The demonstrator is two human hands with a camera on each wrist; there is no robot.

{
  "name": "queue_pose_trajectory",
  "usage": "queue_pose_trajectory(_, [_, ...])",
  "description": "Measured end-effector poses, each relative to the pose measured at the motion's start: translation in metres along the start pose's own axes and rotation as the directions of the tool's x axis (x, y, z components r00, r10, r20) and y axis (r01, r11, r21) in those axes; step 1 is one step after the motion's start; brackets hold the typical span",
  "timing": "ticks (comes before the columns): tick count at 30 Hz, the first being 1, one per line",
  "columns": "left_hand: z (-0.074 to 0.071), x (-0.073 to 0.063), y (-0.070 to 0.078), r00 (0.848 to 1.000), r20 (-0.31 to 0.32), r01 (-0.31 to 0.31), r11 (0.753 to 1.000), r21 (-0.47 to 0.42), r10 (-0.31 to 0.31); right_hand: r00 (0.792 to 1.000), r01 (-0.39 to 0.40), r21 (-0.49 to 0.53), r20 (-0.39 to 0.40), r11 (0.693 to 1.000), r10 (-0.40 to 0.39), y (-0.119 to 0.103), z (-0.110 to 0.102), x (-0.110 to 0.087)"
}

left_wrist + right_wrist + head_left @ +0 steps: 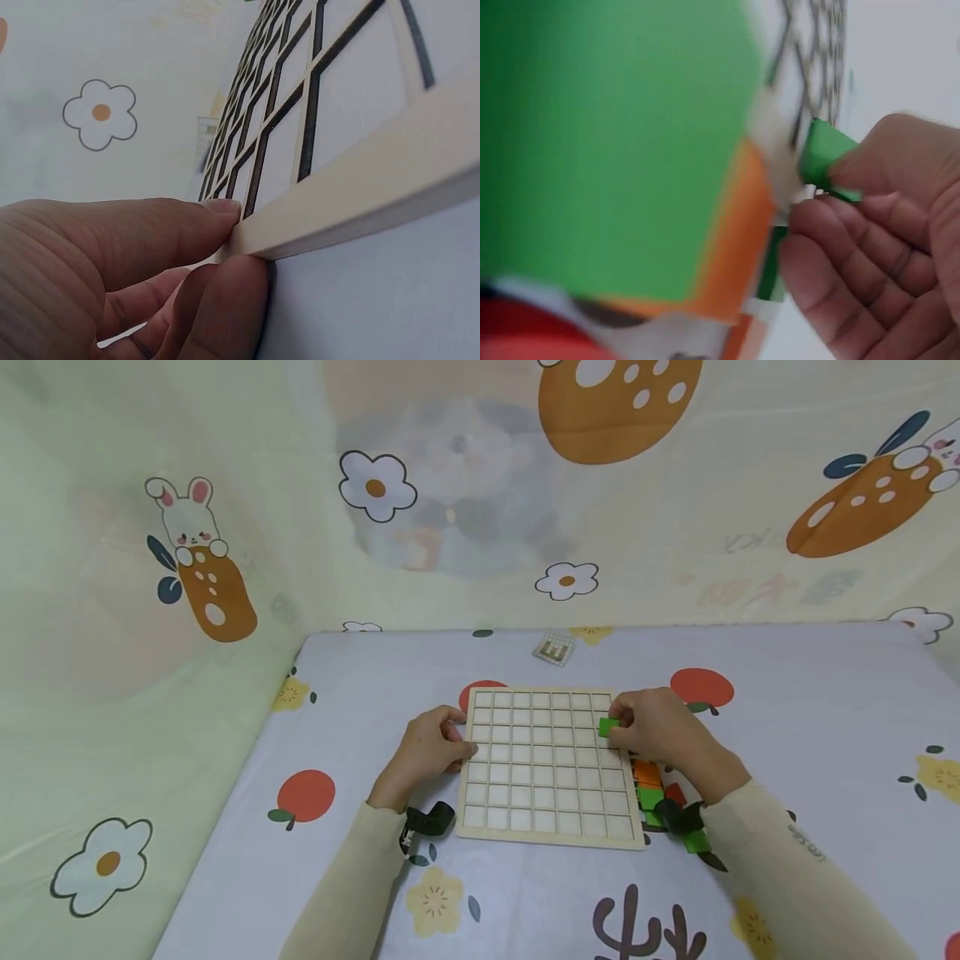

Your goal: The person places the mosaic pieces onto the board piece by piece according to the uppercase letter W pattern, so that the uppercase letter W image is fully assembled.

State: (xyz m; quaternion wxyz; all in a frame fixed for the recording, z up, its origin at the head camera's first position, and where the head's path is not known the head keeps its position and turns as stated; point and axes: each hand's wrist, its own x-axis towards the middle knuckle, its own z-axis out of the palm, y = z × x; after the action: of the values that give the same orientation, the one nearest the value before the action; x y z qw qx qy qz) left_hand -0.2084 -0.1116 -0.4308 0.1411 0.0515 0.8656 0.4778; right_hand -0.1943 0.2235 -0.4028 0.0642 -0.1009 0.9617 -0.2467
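A square wooden grid board (542, 843) with rows of white cells lies on the patterned cloth between both hands. My left hand (431, 745) pinches its left edge; in the left wrist view the thumb (221, 206) rests on top of the frame and a finger is against the side. My right hand (660, 727) pinches a green square tile (608, 727) over the board's right side, near the upper rows. Up close in the right wrist view, the green tile (829, 154) sits tilted between thumb and fingers. Whether it touches the board I cannot tell.
Beside the board's right edge lie orange tiles (647, 773), green tiles (650, 798) and a red tile (675, 793), partly under the right wrist. A small card with a grid pattern (555, 648) lies behind the board. A printed curtain (450, 585) stands at the back.
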Motion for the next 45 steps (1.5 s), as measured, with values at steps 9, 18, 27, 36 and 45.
queue_pose_trajectory(9, [0.000,-0.002,0.002,1.000,0.004,0.004,1.000,-0.008,-0.004,0.999,-0.035,0.131,0.004,0.991,0.034,0.002,0.000,0.003])
queue_pose_trajectory(18, [0.001,-0.001,0.003,1.000,0.010,0.004,1.000,-0.006,-0.004,0.996,-0.091,0.257,0.019,0.962,0.089,0.002,0.004,0.008])
queue_pose_trajectory(27, [0.000,-0.001,0.001,1.000,0.007,0.010,1.000,-0.018,-0.010,0.999,-0.039,0.079,0.023,0.996,0.038,-0.009,0.006,0.014])
queue_pose_trajectory(36, [0.001,0.000,0.000,1.000,0.001,0.011,1.000,-0.006,-0.011,0.999,-0.034,0.175,0.008,0.984,0.033,-0.008,0.010,0.019])
queue_pose_trajectory(45, [0.000,0.000,0.001,1.000,0.002,0.011,1.000,-0.008,-0.011,0.983,-0.176,0.521,0.134,0.835,0.123,-0.001,0.004,0.021])
